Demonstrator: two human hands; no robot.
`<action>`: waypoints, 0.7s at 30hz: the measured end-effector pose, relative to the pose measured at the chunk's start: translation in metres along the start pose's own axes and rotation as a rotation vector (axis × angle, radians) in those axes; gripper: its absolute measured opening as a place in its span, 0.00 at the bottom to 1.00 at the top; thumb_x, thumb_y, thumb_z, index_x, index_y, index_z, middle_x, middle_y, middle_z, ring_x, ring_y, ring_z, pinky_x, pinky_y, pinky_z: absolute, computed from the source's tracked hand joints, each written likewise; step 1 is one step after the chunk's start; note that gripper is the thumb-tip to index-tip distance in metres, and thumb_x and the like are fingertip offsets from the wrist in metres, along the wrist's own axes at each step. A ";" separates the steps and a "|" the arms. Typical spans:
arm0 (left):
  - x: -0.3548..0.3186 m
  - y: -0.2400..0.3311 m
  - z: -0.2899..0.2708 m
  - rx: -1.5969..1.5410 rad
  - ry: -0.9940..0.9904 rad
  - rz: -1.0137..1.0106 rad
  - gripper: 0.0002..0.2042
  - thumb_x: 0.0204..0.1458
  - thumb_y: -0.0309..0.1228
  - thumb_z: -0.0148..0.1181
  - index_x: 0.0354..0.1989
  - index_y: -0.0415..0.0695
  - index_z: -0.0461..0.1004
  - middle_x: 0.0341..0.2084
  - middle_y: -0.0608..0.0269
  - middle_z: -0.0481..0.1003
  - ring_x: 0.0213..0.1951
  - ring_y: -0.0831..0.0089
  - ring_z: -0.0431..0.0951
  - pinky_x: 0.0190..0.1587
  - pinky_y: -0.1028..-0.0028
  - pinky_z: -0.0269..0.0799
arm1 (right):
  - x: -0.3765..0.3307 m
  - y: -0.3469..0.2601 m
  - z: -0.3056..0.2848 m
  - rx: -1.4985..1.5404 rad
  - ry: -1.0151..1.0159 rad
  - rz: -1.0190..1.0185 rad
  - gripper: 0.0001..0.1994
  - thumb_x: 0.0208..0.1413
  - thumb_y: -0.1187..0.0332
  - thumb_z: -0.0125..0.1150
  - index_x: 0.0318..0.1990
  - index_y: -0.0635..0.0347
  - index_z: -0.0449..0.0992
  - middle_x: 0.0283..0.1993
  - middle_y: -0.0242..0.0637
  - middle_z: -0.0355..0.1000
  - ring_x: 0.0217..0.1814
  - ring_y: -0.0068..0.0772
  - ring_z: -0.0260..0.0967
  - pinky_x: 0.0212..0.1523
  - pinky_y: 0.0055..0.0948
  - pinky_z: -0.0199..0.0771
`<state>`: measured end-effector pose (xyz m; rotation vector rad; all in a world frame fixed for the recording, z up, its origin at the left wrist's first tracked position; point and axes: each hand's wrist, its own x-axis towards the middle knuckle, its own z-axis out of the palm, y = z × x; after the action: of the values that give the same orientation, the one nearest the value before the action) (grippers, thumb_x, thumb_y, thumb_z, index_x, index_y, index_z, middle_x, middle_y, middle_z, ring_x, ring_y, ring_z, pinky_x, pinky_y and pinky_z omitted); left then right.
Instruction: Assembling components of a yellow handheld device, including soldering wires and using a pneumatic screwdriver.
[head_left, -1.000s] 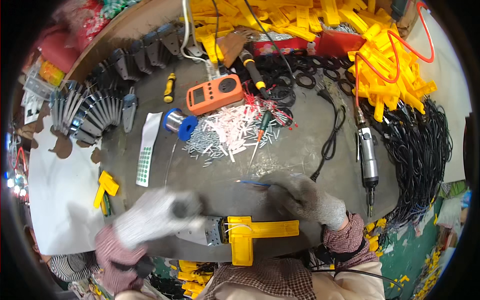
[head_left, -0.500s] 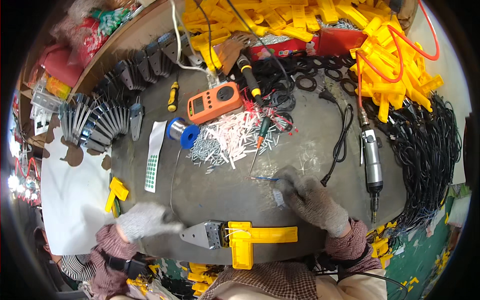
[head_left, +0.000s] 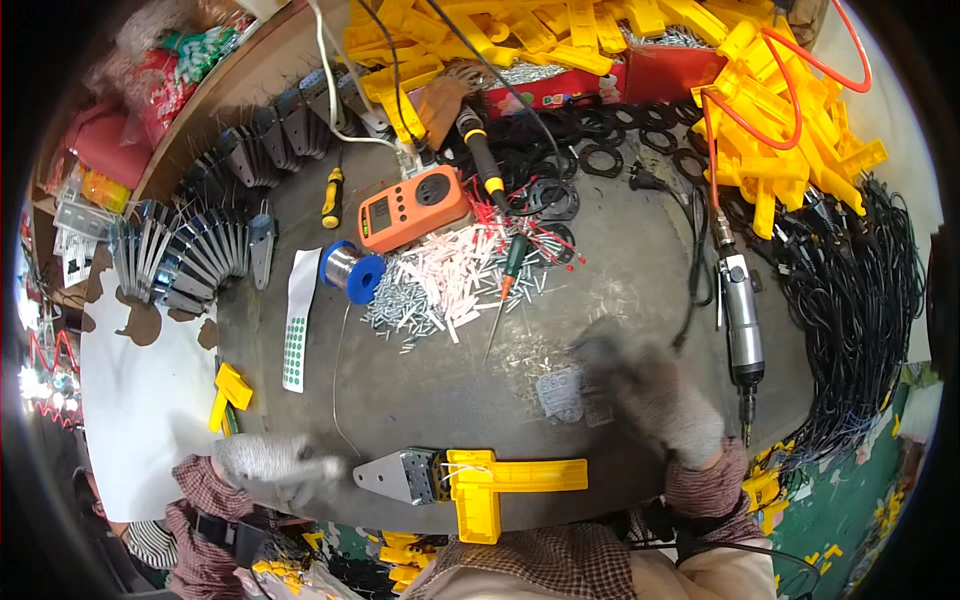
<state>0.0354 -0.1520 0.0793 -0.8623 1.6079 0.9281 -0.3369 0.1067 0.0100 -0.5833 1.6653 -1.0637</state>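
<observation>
A grey metal plate unit (head_left: 400, 476) with a pointed end lies at the table's near edge. Joined to its right side is a yellow T-shaped plastic housing (head_left: 475, 500), with pale wires at the joint. My gloved left hand (head_left: 275, 462) is just left of the plate's tip, apart from it; its fingers are smeared. Over the right of the table, my gloved right hand (head_left: 655, 390) is strongly blurred, and whatever it holds is hidden. Beside its fingers lies a small translucent embossed sheet (head_left: 562, 394). Farther off, a screwdriver with a green and orange handle (head_left: 512, 268) rests on small pale sleeves.
Pale sleeves (head_left: 440, 285) and screws lie heaped by an orange meter (head_left: 415, 208) and a blue solder spool (head_left: 352, 270). A pneumatic driver (head_left: 740, 320) and black cables (head_left: 850, 330) occupy the right. Metal plates (head_left: 205, 250) line the left; yellow housings (head_left: 790, 130) pile up behind.
My right hand has moved right and slightly nearer; the thin blue item at its fingertips no longer shows. More of the translucent sheet is uncovered. My left hand has shifted slightly left.
</observation>
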 end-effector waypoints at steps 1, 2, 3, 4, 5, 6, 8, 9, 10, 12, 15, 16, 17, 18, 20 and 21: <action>-0.010 -0.010 0.007 0.077 0.078 0.133 0.24 0.59 0.56 0.57 0.33 0.44 0.80 0.24 0.61 0.80 0.24 0.75 0.77 0.28 0.70 0.72 | 0.007 0.006 0.007 -0.233 -0.187 -0.411 0.13 0.67 0.68 0.51 0.54 0.66 0.70 0.41 0.47 0.74 0.44 0.42 0.77 0.45 0.39 0.76; -0.009 0.010 0.000 0.161 0.130 0.300 0.25 0.59 0.58 0.57 0.33 0.45 0.80 0.26 0.58 0.81 0.25 0.70 0.79 0.30 0.67 0.74 | 0.011 -0.008 0.017 -0.486 -0.352 -0.790 0.14 0.68 0.65 0.51 0.53 0.67 0.68 0.42 0.48 0.77 0.45 0.40 0.79 0.45 0.40 0.77; -0.002 0.036 -0.009 0.225 0.291 0.388 0.24 0.57 0.57 0.58 0.35 0.45 0.80 0.26 0.56 0.81 0.27 0.65 0.80 0.32 0.63 0.75 | 0.003 -0.032 0.017 -0.302 -0.661 -0.189 0.15 0.70 0.62 0.49 0.51 0.68 0.68 0.41 0.52 0.76 0.46 0.40 0.78 0.48 0.39 0.76; 0.004 0.114 -0.025 0.281 0.451 0.489 0.23 0.56 0.56 0.60 0.37 0.45 0.80 0.27 0.54 0.81 0.28 0.59 0.81 0.33 0.60 0.77 | 0.006 -0.020 0.020 -0.316 -0.642 -0.168 0.15 0.70 0.62 0.49 0.51 0.68 0.68 0.41 0.52 0.76 0.46 0.40 0.78 0.48 0.39 0.76; 0.023 0.158 -0.031 0.450 0.757 0.650 0.20 0.57 0.51 0.60 0.42 0.45 0.78 0.28 0.52 0.78 0.30 0.52 0.80 0.35 0.55 0.76 | 0.011 -0.001 0.021 -0.365 -0.599 -0.382 0.16 0.69 0.60 0.50 0.50 0.67 0.68 0.40 0.50 0.76 0.44 0.40 0.77 0.46 0.38 0.76; 0.046 0.200 -0.036 0.563 0.968 0.697 0.14 0.57 0.41 0.62 0.45 0.45 0.76 0.35 0.56 0.76 0.40 0.55 0.77 0.45 0.61 0.73 | 0.013 0.010 0.022 -0.415 -0.556 -0.593 0.17 0.69 0.59 0.52 0.50 0.67 0.68 0.38 0.48 0.76 0.41 0.40 0.77 0.44 0.38 0.75; 0.107 0.251 -0.061 0.935 1.350 0.907 0.11 0.55 0.29 0.54 0.46 0.44 0.73 0.42 0.56 0.74 0.49 0.59 0.74 0.54 0.61 0.69 | 0.011 0.002 0.023 -0.423 -0.592 -0.523 0.17 0.68 0.58 0.53 0.47 0.67 0.69 0.37 0.46 0.75 0.39 0.38 0.75 0.42 0.38 0.74; 0.124 0.266 -0.065 1.022 1.303 0.814 0.11 0.53 0.27 0.52 0.45 0.43 0.73 0.41 0.56 0.73 0.49 0.60 0.75 0.53 0.61 0.70 | 0.012 -0.002 0.022 -0.425 -0.627 -0.448 0.17 0.68 0.57 0.54 0.44 0.67 0.70 0.35 0.43 0.74 0.36 0.36 0.73 0.39 0.38 0.72; 0.137 0.278 -0.068 1.043 1.251 0.813 0.11 0.54 0.28 0.52 0.44 0.42 0.72 0.42 0.56 0.73 0.50 0.60 0.75 0.52 0.61 0.71 | 0.014 0.006 0.023 -0.439 -0.611 -0.441 0.17 0.68 0.57 0.54 0.44 0.67 0.70 0.35 0.43 0.74 0.36 0.36 0.73 0.39 0.38 0.72; 0.136 0.277 -0.074 1.035 1.187 0.820 0.12 0.51 0.26 0.55 0.45 0.42 0.73 0.43 0.55 0.73 0.50 0.59 0.74 0.51 0.60 0.71 | 0.016 0.009 0.039 0.006 -0.305 -0.593 0.20 0.67 0.54 0.55 0.37 0.66 0.70 0.30 0.35 0.70 0.29 0.29 0.67 0.33 0.33 0.68; 0.134 0.267 -0.084 0.801 1.204 1.013 0.16 0.47 0.24 0.60 0.47 0.45 0.75 0.44 0.56 0.72 0.50 0.57 0.73 0.52 0.60 0.70 | 0.022 0.020 0.033 0.199 -0.432 -0.359 0.21 0.70 0.53 0.49 0.36 0.64 0.74 0.24 0.29 0.64 0.27 0.20 0.64 0.31 0.24 0.66; 0.131 0.262 -0.085 0.804 1.203 1.014 0.16 0.47 0.24 0.60 0.47 0.45 0.75 0.44 0.56 0.72 0.50 0.57 0.73 0.52 0.60 0.70 | 0.026 0.026 0.036 0.325 -0.449 -0.439 0.21 0.71 0.52 0.46 0.38 0.63 0.75 0.22 0.27 0.63 0.26 0.18 0.63 0.29 0.21 0.65; 0.128 0.255 -0.084 0.711 1.203 1.044 0.17 0.45 0.23 0.62 0.47 0.47 0.76 0.44 0.57 0.72 0.49 0.56 0.73 0.52 0.59 0.68 | 0.026 0.021 0.033 0.326 -0.453 -0.433 0.21 0.71 0.52 0.46 0.38 0.63 0.75 0.22 0.27 0.63 0.26 0.18 0.63 0.29 0.21 0.65; 0.123 0.246 -0.082 0.618 1.211 1.060 0.19 0.43 0.22 0.64 0.47 0.49 0.78 0.44 0.58 0.72 0.49 0.56 0.72 0.53 0.59 0.67 | 0.023 0.008 0.026 0.243 -0.360 -0.335 0.22 0.70 0.50 0.46 0.39 0.61 0.76 0.22 0.28 0.63 0.26 0.17 0.62 0.28 0.21 0.63; 0.111 0.224 -0.066 0.501 1.265 1.169 0.16 0.43 0.24 0.65 0.43 0.52 0.80 0.40 0.63 0.72 0.46 0.57 0.72 0.50 0.58 0.65 | 0.017 -0.009 0.020 0.155 -0.259 -0.234 0.22 0.70 0.49 0.46 0.41 0.60 0.76 0.22 0.28 0.62 0.25 0.16 0.61 0.27 0.20 0.61; 0.101 0.214 -0.049 0.580 1.275 1.165 0.16 0.43 0.26 0.64 0.43 0.53 0.80 0.38 0.65 0.72 0.44 0.60 0.72 0.48 0.59 0.67 | 0.014 -0.015 0.021 0.348 -0.256 -0.069 0.21 0.69 0.49 0.46 0.43 0.57 0.76 0.25 0.26 0.62 0.27 0.14 0.60 0.27 0.20 0.61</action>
<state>-0.1946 -0.1092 0.0191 0.1231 3.4236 0.4636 -0.3247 0.0804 0.0147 -0.5246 1.2118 -1.2397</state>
